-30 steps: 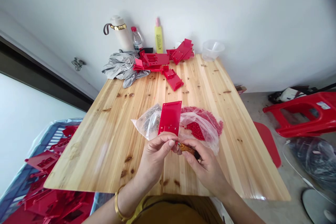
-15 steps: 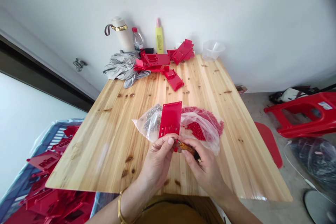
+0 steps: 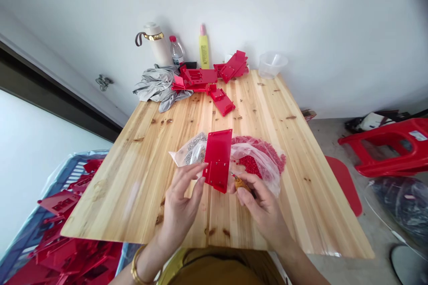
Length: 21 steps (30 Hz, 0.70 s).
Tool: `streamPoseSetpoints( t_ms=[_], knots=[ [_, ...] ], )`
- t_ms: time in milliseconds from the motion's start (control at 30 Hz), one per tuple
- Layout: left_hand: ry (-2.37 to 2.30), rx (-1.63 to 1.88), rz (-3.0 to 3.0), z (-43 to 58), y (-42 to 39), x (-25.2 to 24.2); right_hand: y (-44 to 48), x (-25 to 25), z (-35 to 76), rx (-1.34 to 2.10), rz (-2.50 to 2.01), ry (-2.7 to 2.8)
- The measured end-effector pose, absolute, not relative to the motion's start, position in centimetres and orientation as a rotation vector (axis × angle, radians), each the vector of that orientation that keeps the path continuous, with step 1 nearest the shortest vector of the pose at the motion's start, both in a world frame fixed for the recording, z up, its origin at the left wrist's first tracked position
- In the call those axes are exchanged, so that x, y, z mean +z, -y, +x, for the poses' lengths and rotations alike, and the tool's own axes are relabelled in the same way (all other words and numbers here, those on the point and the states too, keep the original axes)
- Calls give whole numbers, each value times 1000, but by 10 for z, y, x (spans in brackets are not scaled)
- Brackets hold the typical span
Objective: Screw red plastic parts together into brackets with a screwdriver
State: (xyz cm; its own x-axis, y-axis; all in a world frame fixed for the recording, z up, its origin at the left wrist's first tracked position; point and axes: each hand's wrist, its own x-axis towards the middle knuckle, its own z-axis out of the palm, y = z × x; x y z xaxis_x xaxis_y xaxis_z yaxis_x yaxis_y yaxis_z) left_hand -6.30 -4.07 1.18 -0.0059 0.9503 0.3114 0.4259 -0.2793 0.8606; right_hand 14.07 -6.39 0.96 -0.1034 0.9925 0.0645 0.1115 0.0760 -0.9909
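A flat red plastic plate [image 3: 218,158] with small holes lies at the middle of the wooden table [image 3: 140,178]. My left hand [image 3: 182,205] is beside its left edge, fingers stretched out and fingertips touching the plate's lower left corner. My right hand [image 3: 259,202] is closed around a small screwdriver with an orange handle [image 3: 241,183], its tip at the plate's lower right edge. Behind the plate lie a clear bag of small silver screws [image 3: 193,155] and a clear bag of small red pieces [image 3: 259,162].
At the table's far end are several red plastic parts [image 3: 209,81], a grey cloth [image 3: 157,87], a thermos [image 3: 155,42], a water bottle [image 3: 176,51], a yellow bottle [image 3: 203,49] and a clear cup [image 3: 271,63]. A blue crate of red parts [image 3: 56,227] stands lower left; a red stool [image 3: 388,147] stands right.
My left hand has let go of the pinch at the plate's near end and opened, moving left. The plate's near end is now uncovered. My right hand has shifted slightly up with the screwdriver.
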Motion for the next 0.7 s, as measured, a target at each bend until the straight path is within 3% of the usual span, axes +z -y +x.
streamPoseSetpoints(
  t_ms=[267, 433, 700],
  knots=[
    [-1601, 1057, 1575, -54, 23, -23, 54, -1, 152, 973, -1373, 1658],
    [-1450, 1145, 1398, -38, 6, -13, 40, -1, 150, 864, -1405, 1738],
    [-1266, 918, 1256, -36, 3, -4, 31, 0, 155, 725, -1401, 1790]
  ],
)
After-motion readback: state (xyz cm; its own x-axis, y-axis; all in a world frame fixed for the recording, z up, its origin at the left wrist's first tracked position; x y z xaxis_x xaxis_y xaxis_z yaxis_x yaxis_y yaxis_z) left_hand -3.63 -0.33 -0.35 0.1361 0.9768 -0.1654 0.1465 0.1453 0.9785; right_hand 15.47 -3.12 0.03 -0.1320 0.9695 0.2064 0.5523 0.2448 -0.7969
